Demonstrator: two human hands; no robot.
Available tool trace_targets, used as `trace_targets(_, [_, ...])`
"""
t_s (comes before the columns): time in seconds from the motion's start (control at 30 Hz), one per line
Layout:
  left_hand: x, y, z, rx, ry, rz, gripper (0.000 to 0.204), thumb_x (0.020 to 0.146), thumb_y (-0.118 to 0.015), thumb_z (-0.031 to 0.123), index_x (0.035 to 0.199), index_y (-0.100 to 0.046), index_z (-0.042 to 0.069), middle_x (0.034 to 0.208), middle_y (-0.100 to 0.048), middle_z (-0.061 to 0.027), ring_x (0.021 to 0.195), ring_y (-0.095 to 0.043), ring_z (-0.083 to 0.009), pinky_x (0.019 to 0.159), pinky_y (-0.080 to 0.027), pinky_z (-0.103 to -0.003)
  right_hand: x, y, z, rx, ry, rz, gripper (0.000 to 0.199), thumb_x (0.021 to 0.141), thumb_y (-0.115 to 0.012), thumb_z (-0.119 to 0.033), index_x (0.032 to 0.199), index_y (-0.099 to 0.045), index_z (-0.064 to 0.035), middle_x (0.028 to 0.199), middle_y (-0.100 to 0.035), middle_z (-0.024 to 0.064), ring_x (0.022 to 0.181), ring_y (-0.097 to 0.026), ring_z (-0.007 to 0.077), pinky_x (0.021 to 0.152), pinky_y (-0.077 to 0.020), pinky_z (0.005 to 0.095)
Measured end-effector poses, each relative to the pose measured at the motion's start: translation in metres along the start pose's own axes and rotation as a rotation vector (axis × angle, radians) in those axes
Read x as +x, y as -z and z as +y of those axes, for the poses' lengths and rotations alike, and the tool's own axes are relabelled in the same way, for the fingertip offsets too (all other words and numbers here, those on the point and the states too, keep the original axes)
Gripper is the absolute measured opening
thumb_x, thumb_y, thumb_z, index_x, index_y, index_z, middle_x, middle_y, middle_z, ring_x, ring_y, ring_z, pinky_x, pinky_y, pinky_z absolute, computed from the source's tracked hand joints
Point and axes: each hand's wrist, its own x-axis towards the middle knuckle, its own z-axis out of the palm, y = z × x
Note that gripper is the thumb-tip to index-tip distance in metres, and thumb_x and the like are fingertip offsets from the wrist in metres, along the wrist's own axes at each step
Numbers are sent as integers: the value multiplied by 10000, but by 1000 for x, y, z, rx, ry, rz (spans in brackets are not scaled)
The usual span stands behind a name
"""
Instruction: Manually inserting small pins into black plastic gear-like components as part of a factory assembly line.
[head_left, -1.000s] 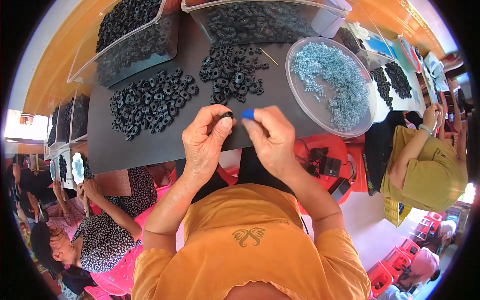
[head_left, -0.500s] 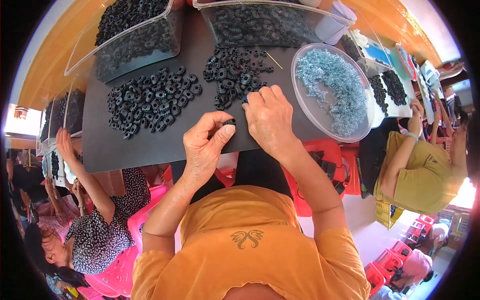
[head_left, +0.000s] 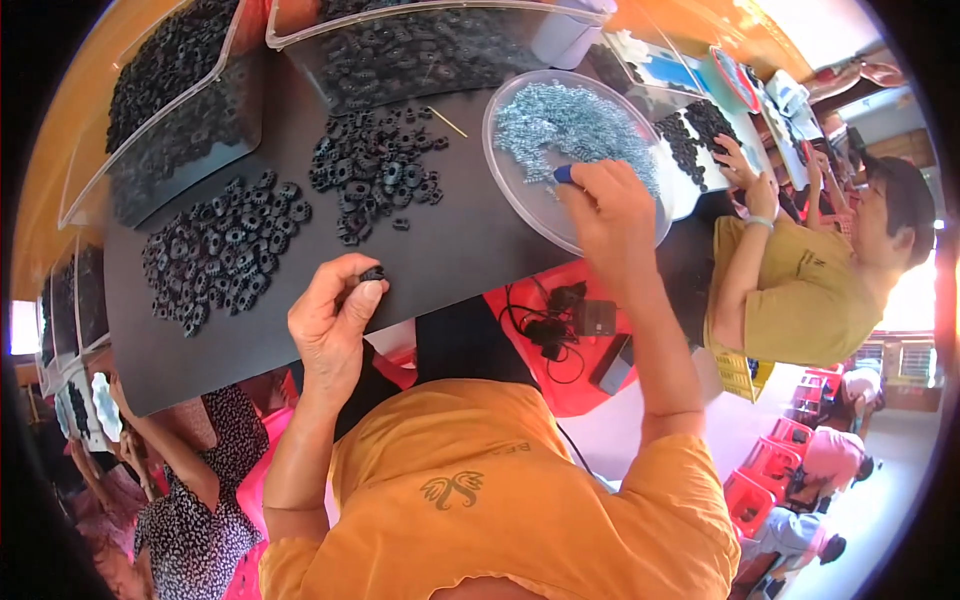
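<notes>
My left hand (head_left: 332, 322) pinches a small black plastic part (head_left: 373, 273) between thumb and fingers, just above the table's near edge. My right hand (head_left: 612, 205) is over the round clear tray (head_left: 540, 222), its fingers drawn together at the small silvery-blue coil springs (head_left: 570, 120). A blue piece (head_left: 563, 174) shows at its fingertips; whether it is worn or held I cannot make out, and the fingers hide any spring between them. Two heaps of black plastic parts, a left heap (head_left: 222, 248) and a middle heap (head_left: 372, 172), lie on the dark table (head_left: 290, 345).
Clear bins, one at the left (head_left: 190, 185) and one at the back (head_left: 420, 95), hold many black parts. A thin yellowish stick (head_left: 447, 121) lies by the middle heap. A red stool (head_left: 570, 375) with cables stands under the table edge. Co-workers sit on both sides.
My right hand has moved right, from beside my left hand to the tray of springs. My left hand keeps the black part. The whole view has shifted and turned.
</notes>
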Motion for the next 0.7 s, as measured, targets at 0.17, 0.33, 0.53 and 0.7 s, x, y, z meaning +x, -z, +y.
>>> trace_targets(0.17, [1,-4,0,5,-4,7,223,878,-663,110,1061,-607,-5,871,-612,-9,787,-559,-74,724,-435,-193,12,0,23,-1,72,-149,99,722,-609,-16,803,-645,-60,749,-569,111,767,-553,318,661,-451,422])
trace_targets(0.33, [1,-7,-2,38,-35,54,166,862,-678,82,989,-630,-13,828,-605,11,732,-531,-51,676,-439,-187,21,-23,29,-178,318,-222,104,712,-590,-18,779,-648,-73,758,-555,116,778,-533,311,660,-452,419])
trace_targets(0.53, [0,-8,-3,55,-46,78,151,849,-685,67,968,-636,-11,815,-587,12,703,-511,-56,642,-430,-192,21,-25,33,-283,375,-312,64,706,-584,-13,740,-615,-57,777,-534,131,788,-504,303,699,-437,385])
trace_targets(0.7, [0,-7,-3,113,-82,82,146,842,-687,59,959,-637,-12,806,-577,4,689,-503,-62,634,-423,-191,19,-21,33,-169,356,-263,81,703,-628,-27,778,-608,-48,792,-537,121,801,-496,307,733,-428,399])
